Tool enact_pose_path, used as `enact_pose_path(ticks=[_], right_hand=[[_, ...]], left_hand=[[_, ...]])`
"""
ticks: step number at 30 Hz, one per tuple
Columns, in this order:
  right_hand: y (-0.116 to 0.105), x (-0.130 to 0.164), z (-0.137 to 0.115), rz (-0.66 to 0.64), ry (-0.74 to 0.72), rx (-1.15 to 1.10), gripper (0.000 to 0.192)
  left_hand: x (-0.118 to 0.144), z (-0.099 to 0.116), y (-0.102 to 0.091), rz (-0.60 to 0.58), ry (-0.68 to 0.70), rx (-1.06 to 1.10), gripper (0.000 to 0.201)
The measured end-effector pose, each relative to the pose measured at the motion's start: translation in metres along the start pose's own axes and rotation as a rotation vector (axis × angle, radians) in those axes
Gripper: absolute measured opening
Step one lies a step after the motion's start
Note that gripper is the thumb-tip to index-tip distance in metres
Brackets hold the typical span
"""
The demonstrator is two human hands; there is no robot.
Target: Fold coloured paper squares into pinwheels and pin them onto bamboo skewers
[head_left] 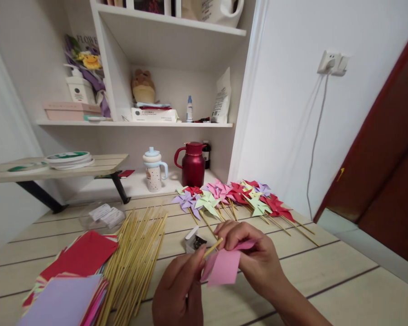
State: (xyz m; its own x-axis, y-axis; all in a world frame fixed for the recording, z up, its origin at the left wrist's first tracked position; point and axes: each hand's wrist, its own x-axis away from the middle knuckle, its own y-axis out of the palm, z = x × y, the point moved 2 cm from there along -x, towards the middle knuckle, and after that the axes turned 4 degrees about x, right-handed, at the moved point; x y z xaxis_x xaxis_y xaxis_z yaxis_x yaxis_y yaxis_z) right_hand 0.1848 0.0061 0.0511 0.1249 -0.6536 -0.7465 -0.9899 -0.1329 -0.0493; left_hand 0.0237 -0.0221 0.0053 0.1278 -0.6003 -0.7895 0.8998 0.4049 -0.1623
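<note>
From my end I see the table (313, 267), loose sticks (132, 258) spread on its left and pinwheels (209, 203) at the back. My right hand (255, 253) pinches pink paper (226, 267) above the table, beyond which sits a small box (191, 234); my left hand (182, 287) grips one stick (214, 248) against it.

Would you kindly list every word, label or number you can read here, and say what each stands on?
"FLOWE", seemingly cut off by the shelf divider: on the backing behind the bouquet.
Too small or blurred to read: print on the pump bottle, white box, blue-capped bottle, white bag, white jug, dark bottle and small white packets.
</note>
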Motion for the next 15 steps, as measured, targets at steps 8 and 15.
enact_pose_path(ticks=[8, 15], right_hand=[[0.0014, 0.0032, -0.0005, 0.035, 0.004, 0.028, 0.015], [-0.0019, 0.0096, -0.0009, 0.052, 0.083, 0.196, 0.033]], left_hand=[[0.0012, -0.0034, -0.0010, 0.001, 0.136, -0.071, 0.034], [-0.0050, 0.0032, -0.0054, 0.055, 0.294, -0.186, 0.031]])
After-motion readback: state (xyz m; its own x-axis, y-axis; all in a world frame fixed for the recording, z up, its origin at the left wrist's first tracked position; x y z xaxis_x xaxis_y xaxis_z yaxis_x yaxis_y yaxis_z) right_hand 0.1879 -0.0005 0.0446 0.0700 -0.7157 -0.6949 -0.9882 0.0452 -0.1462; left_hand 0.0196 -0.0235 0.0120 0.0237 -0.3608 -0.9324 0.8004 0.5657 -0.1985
